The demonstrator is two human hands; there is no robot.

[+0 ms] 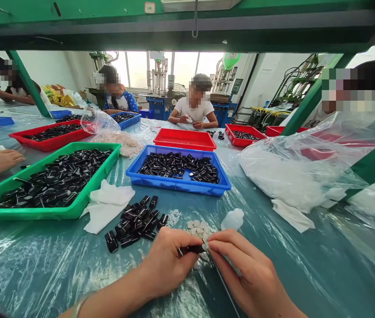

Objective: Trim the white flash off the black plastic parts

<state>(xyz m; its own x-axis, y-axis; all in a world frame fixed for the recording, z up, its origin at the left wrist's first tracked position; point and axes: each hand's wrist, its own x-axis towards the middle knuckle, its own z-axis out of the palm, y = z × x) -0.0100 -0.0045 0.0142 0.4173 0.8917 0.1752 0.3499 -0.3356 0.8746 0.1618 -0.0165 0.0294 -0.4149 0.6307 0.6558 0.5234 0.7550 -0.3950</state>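
My left hand (174,260) pinches a small black part (190,250) between thumb and fingers. Against the part's right end, my right hand (245,269) holds a thin metal rod (224,285), which slants down toward the bottom edge. A small pale piece (205,247) shows where the fingertips of both hands meet. Just behind them are a pile of cream-coloured pieces (198,228) and a scatter of tiny white bits (173,217). Left of those is a heap of black parts (137,222). A small translucent bottle (232,219) lies behind my right hand.
A blue tray (177,183) and a green tray (35,213) hold many black parts. White cloth (107,204) lies between the green tray and the heap. Plastic bags (293,172) are at right. A person's hand (0,163) is at left; several people sit beyond. A green beam crosses overhead.
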